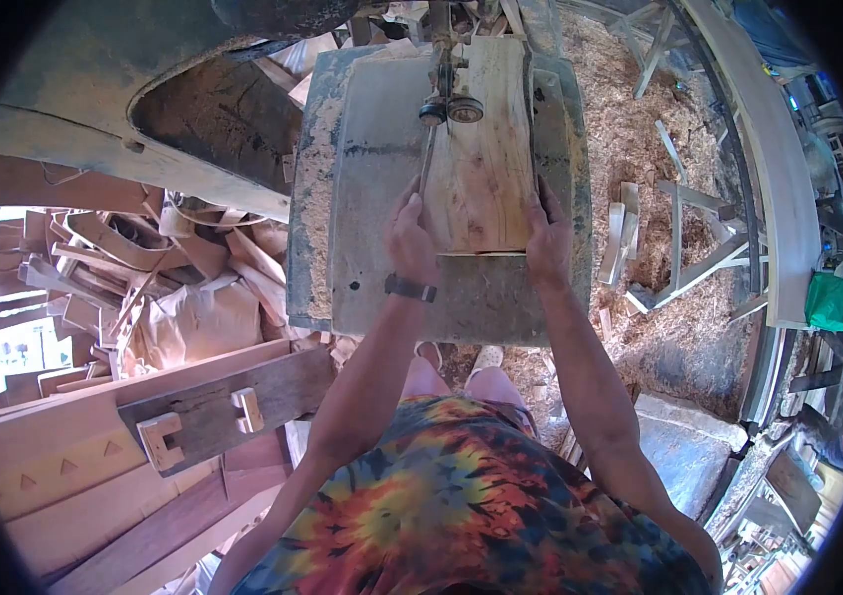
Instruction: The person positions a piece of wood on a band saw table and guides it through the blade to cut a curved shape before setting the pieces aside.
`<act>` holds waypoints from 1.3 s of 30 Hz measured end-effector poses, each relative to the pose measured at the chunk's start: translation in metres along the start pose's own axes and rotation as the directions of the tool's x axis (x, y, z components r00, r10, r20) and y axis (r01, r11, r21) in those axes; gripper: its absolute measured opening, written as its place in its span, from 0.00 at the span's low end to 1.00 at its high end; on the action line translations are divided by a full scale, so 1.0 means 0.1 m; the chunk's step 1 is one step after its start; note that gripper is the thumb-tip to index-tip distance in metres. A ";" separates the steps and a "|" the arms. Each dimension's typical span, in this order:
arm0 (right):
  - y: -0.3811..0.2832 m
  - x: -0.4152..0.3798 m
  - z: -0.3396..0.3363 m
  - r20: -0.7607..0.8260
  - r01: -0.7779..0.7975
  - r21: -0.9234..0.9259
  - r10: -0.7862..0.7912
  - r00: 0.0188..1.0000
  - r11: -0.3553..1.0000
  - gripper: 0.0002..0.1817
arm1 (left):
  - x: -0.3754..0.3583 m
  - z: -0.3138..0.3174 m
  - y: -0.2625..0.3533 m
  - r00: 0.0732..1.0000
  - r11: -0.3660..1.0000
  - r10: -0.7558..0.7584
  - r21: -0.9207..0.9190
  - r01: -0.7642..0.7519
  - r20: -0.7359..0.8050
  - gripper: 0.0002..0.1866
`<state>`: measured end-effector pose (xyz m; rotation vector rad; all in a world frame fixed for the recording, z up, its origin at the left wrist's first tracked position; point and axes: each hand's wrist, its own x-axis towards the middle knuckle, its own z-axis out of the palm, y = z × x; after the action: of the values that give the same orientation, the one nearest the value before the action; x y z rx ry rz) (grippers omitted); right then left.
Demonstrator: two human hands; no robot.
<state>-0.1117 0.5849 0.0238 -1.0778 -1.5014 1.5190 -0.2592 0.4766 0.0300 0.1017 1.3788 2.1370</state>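
Note:
A pale wooden board (484, 188) with a wavy right edge lies flat on the metal table (372, 288) of what looks like a bandsaw. At its far end, the saw's guide (449, 104) with two round wheels stands over the board's left side. My left hand (412, 238), with a dark band at the wrist, grips the board's near left edge. Gripping the opposite edge, my right hand (547, 238) has its thumb by the top face and its fingers along the side. The blade itself is hard to make out.
The saw's large frame (64, 119) fills the upper left. Piled wood offcuts (193, 258) lie at left, above a plank (233, 407) with two small wooden blocks. Sawdust (630, 129) and scrap strips (620, 233) cover the floor at right, beside a long beam (788, 238).

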 end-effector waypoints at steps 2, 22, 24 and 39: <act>-0.02 -0.01 0.00 -0.006 -0.005 -0.022 0.005 1.000 1.000 0.30 | 0.00 0.00 -0.01 1.000 1.000 -0.001 -0.007 0.001 0.000 0.23; -0.12 0.08 0.00 0.052 0.018 -0.029 -0.016 0.999 0.999 0.29 | 0.07 0.04 -0.02 1.000 1.000 0.023 -0.005 -0.023 0.018 0.23; -0.16 0.06 0.03 0.042 0.015 0.023 -0.016 0.999 1.000 0.30 | 0.06 0.06 -0.02 1.000 1.000 0.020 -0.005 -0.020 0.014 0.23; 0.05 0.18 0.04 0.009 0.033 0.067 -0.034 0.999 0.997 0.28 | 0.09 0.11 0.02 0.999 1.000 0.012 -0.012 -0.012 -0.037 0.23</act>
<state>-0.1218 0.6000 0.0170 -1.0030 -1.4583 1.5429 -0.2633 0.4894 0.0345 0.0664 1.3886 2.1668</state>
